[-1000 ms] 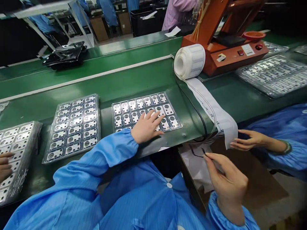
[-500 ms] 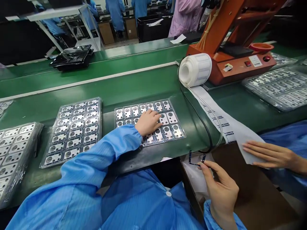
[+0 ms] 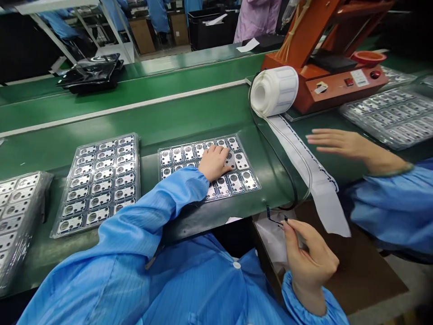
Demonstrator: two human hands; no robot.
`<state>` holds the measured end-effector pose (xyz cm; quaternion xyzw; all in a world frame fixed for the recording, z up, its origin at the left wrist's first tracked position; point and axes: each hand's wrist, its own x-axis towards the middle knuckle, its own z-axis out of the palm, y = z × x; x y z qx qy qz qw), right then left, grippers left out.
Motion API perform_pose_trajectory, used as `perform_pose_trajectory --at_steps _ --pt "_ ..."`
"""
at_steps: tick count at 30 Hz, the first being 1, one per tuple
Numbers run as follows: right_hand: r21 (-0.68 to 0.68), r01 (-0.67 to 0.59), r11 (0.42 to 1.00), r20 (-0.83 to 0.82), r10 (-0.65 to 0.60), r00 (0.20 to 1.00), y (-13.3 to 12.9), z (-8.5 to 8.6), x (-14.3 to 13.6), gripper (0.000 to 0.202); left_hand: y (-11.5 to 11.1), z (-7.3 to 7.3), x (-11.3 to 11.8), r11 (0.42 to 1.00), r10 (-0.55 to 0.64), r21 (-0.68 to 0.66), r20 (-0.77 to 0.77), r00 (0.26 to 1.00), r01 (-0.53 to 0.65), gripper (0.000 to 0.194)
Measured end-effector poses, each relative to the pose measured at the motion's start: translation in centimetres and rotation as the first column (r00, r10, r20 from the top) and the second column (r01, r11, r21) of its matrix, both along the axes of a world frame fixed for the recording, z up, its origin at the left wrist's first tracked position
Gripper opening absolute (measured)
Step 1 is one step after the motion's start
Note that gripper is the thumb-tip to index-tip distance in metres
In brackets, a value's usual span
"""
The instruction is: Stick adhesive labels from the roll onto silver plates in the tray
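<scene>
My left hand rests palm down over a clear plastic tray of silver metal plates. Its fingers are a little bent and spread, touching the plates near the tray's right part; what lies beneath the palm is hidden. At the lower right, my right hand pinches a thin, dark-blue, frame-shaped strip between thumb and fingertips. This strip hangs in the air just off the bench edge, above an open cardboard box with white paper inside.
More plate trays stand to the left. A roll of white backing paper trails a long strip toward the box. Behind it is an orange press; cables loop nearby. From the right reaches a co-worker's hand.
The co-worker's hand has let go of the paper's end and moved up; the paper now hangs over the box. My left hand has shifted slightly rightward over the tray. My right hand still holds the strip.
</scene>
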<state>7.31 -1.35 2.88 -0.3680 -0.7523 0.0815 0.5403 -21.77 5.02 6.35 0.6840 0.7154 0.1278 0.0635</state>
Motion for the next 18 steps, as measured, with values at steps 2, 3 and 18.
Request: perform_pose_trajectory --at_steps 2,3,18 --pt "-0.080 0.030 0.996 -0.042 -0.034 0.999 -0.1 -0.5 -0.1 0.016 -0.1 0.1 0.1 0.998 -0.034 0.048 0.147 0.989 0.027 0.041" --pt "-0.154 0.046 0.987 -0.085 -0.059 0.995 -0.2 -0.8 -0.2 0.011 -0.4 0.3 0.3 0.997 -0.041 0.069 0.256 0.966 0.023 0.037" --pt "-0.691 -0.312 0.652 -0.446 -0.045 0.894 -2.6 -0.3 -4.0 0.021 -14.5 0.1 7.6 0.943 0.320 -0.321 0.947 -0.029 -0.091 0.044"
